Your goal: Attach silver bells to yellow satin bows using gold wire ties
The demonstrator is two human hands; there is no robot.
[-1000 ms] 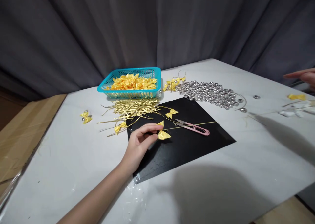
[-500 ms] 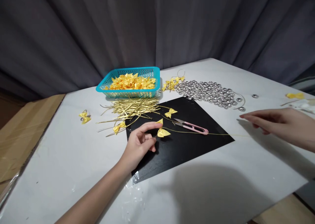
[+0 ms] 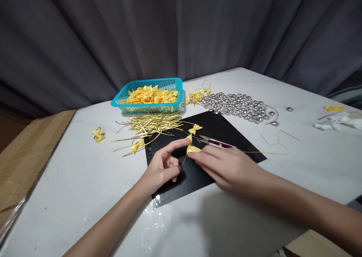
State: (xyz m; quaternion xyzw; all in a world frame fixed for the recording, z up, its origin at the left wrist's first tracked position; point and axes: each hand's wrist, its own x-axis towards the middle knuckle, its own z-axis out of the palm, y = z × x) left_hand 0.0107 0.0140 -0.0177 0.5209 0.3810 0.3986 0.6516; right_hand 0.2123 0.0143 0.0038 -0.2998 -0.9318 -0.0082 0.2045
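Observation:
My left hand (image 3: 164,164) is above the left side of a black mat (image 3: 175,191). Its thumb and curled fingers pinch a thin gold cord (image 3: 184,159), and its index fingertip presses a yellow ribbon bow (image 3: 194,149). From the right, my right hand (image 3: 223,162) closes its fingertips on the bow's lower loop and hides part of it. The cord runs out beyond my right hand and curls on the table. Pink-handled thread snips (image 3: 216,141) lie on the mat just behind that hand, partly covered. Another yellow bow (image 3: 195,129) rests near the mat's back edge.
A blue basket (image 3: 147,108) of yellow bows stands at the back, with a pile of gold wire ties (image 3: 152,123) before it. Silver beads (image 3: 237,105) are heaped at back right. Loose bows (image 3: 98,135) lie left; white scraps (image 3: 339,121) lie far right.
My right hand has come in from the right side of the table to the bow. The cord, drawn straight before, now lies slack in a curl. My left hand stays nearly in place.

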